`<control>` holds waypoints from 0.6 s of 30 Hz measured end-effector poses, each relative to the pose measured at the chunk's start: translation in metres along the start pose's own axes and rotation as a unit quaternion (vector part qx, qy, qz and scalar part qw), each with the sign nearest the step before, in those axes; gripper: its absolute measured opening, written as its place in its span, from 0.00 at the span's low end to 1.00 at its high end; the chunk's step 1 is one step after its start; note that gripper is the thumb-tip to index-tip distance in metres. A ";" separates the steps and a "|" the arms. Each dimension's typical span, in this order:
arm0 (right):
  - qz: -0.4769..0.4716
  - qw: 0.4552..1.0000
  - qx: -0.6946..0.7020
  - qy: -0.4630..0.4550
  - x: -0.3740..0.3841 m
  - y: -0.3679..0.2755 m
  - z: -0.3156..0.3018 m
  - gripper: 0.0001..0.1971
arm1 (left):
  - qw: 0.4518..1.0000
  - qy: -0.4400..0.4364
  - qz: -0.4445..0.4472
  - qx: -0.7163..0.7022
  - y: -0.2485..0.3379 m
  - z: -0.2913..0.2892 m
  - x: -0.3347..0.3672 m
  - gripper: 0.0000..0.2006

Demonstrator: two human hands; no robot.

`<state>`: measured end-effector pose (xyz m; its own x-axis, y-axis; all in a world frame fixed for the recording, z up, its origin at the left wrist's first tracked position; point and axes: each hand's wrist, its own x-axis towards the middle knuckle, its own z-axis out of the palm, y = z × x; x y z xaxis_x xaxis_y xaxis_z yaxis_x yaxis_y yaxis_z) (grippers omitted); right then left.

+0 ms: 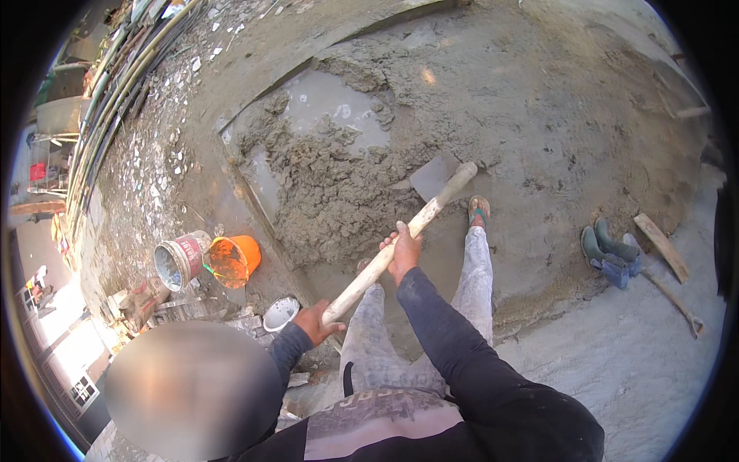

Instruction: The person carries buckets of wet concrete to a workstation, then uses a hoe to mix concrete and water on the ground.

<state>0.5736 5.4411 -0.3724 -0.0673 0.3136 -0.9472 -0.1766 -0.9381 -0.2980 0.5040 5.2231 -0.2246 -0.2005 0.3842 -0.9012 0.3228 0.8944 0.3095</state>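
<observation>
Daylight – pale grey cement floor (585, 362), lower right; brown-grey dirt ground strewn with white chips (163, 146), left. Lower left – white-framed, small-paned window (81, 391) near bright glare (65, 312).

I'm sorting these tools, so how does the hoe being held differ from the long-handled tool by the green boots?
The hoe is gripped by the left hand and right hand, while the other tool lies unheld. The hoe's handle looks thick and plain-ended; the other tool's looks thinner and ends in a loop. Both handles look wooden.
</observation>
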 end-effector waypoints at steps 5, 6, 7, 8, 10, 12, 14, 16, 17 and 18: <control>-0.057 0.980 -0.186 0.036 0.148 -0.191 -0.088 0.05 | 0.995 0.050 0.068 -0.047 0.172 0.135 0.130 0.25; -0.081 0.975 -0.199 0.050 0.176 -0.229 -0.102 0.06 | 0.993 0.032 0.086 -0.069 0.206 0.151 0.164 0.24; -0.119 0.969 -0.203 0.079 0.203 -0.267 -0.116 0.06 | 0.988 -0.066 0.037 -0.134 0.251 0.143 0.196 0.23; -0.155 0.960 -0.208 0.101 0.232 -0.305 -0.118 0.07 | 0.968 -0.158 -0.017 -0.196 0.295 0.131 0.234 0.22; -0.196 0.946 -0.225 0.124 0.282 -0.376 -0.104 0.06 | 0.989 -0.014 0.100 -0.111 0.340 0.154 0.313 0.23; -0.205 0.939 -0.257 0.105 0.337 -0.449 -0.103 0.08 | 0.992 -0.007 0.106 -0.065 0.404 0.124 0.378 0.24; -0.198 0.940 -0.249 0.121 0.378 -0.500 -0.092 0.10 | 0.991 0.009 0.132 -0.017 0.456 0.078 0.423 0.26; -0.193 0.945 -0.237 0.114 0.406 -0.518 -0.065 0.12 | 0.986 -0.016 0.150 0.065 0.472 0.041 0.469 0.25; -0.194 0.947 -0.231 0.107 0.416 -0.512 -0.050 0.13 | 0.984 -0.001 0.155 0.084 0.467 0.030 0.485 0.24; -0.195 0.950 -0.225 0.098 0.423 -0.501 -0.034 0.14 | 0.987 -0.015 0.137 0.084 0.456 0.016 0.497 0.24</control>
<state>0.6670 6.0392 -0.6278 0.1089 0.6576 -0.7455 0.2893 -0.7384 -0.6091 0.5659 5.8185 -0.5362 -0.0585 0.5976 -0.7996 0.5099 0.7065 0.4907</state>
